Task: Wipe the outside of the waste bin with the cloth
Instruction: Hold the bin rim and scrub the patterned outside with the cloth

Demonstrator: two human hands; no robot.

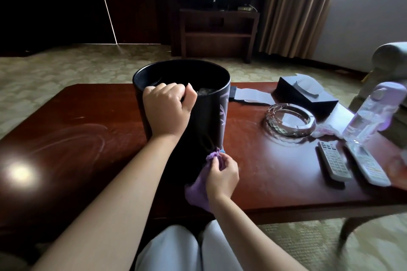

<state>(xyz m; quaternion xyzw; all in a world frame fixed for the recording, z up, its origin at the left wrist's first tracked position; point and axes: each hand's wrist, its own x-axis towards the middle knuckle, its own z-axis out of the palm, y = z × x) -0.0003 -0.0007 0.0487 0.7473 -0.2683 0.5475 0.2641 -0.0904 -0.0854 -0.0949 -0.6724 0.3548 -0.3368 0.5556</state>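
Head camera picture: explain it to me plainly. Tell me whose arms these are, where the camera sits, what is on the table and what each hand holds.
There is no machine here. The one picture comes from a camera worn on a person's head, looking forward and down, so the two bare arms are the wearer's own.

The left hand grips the rim of a black waste bin that stands on a dark wooden coffee table. The right hand pinches a purple cloth against the bin's lower outside wall.

To the right on the table lie a glass ashtray, a black tissue box, two remote controls and a clear water bottle with a purple cap.
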